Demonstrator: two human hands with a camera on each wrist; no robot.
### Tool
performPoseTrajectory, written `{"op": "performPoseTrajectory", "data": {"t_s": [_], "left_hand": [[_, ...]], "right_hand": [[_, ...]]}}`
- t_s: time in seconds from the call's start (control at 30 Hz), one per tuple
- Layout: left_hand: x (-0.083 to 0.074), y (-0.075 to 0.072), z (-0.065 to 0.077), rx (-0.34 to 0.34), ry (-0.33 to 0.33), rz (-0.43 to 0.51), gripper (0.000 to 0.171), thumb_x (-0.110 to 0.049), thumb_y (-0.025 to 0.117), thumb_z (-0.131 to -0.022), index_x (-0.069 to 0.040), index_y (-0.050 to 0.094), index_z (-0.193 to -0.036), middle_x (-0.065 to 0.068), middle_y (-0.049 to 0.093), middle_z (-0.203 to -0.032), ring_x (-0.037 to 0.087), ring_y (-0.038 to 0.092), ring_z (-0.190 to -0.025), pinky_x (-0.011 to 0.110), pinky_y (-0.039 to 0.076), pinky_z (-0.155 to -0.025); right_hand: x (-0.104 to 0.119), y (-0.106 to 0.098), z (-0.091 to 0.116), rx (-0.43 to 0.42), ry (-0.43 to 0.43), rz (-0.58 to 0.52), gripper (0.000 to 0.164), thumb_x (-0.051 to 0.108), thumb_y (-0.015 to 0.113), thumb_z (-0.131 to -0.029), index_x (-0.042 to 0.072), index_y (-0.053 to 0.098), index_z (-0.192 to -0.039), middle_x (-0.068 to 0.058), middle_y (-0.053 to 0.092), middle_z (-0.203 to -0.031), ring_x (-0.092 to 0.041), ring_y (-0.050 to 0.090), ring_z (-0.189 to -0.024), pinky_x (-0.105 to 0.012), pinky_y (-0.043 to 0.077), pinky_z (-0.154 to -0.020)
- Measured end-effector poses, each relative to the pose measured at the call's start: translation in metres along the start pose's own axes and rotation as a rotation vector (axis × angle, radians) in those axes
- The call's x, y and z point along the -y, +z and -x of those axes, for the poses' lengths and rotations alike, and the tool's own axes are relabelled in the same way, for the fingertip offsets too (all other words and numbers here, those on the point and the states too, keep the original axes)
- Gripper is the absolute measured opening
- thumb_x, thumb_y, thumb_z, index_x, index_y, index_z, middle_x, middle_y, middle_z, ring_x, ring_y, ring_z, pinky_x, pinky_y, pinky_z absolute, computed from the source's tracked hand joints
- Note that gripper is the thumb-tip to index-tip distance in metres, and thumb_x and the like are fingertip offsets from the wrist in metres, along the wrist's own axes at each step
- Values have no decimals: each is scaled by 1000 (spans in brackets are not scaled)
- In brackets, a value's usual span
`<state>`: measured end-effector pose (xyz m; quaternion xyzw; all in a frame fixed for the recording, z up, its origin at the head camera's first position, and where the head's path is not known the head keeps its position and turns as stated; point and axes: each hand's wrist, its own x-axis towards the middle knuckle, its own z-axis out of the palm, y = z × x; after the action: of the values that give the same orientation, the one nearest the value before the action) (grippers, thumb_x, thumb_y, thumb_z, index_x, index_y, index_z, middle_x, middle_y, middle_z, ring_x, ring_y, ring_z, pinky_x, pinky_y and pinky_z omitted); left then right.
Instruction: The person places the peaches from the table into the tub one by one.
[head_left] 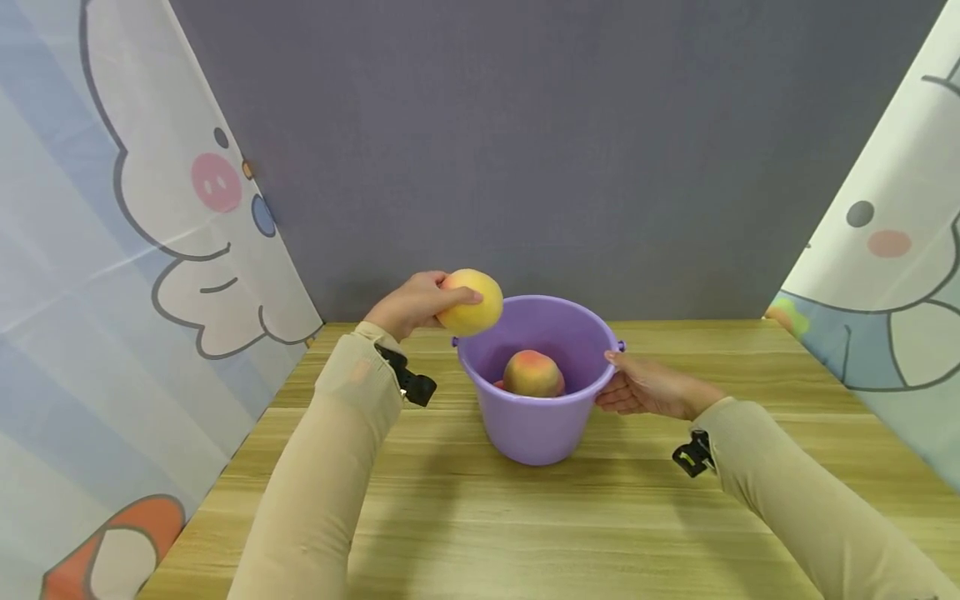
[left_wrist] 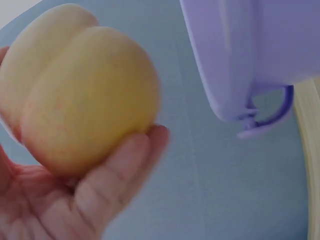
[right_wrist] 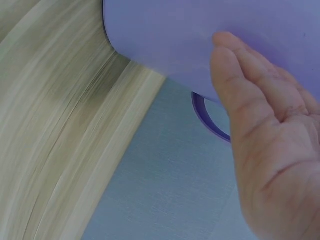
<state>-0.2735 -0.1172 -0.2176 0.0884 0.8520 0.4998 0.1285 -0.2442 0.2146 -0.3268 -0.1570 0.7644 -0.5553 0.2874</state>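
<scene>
My left hand [head_left: 417,303] holds a yellow peach [head_left: 474,303] above the left rim of a purple bucket [head_left: 534,429]. In the left wrist view the peach [left_wrist: 90,95] shows its cleft and a reddish patch, with fingers and thumb around it. Inside the bucket lies a red and green peach [head_left: 533,373]; something reddish beside it is mostly hidden. At the bucket's right side, my right hand [head_left: 648,386] touches the outer wall just below the rim, thumb near the rim. The right wrist view shows this hand's fingers [right_wrist: 250,95] straight along the bucket wall.
The bucket stands on a wood-grain table [head_left: 450,533]. Its handle [right_wrist: 207,120] hangs down on the far side. Behind the table rises a grey panel [head_left: 540,150], and cartoon-printed curtains [head_left: 67,275] flank both sides.
</scene>
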Motion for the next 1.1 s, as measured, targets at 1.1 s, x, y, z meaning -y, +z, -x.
{"op": "performPoseTrajectory", "data": {"t_s": [1.1], "left_hand": [[-35, 45, -21, 78, -3, -79, 38, -37, 74, -78, -6, 57, -93, 3, 59, -82, 13, 55, -68, 30, 49, -69]], "right_hand": [[3, 5, -2, -14, 6, 10, 74, 41, 16, -104, -26, 35, -129, -38, 49, -126, -49, 44, -123, -52, 33, -104]]}}
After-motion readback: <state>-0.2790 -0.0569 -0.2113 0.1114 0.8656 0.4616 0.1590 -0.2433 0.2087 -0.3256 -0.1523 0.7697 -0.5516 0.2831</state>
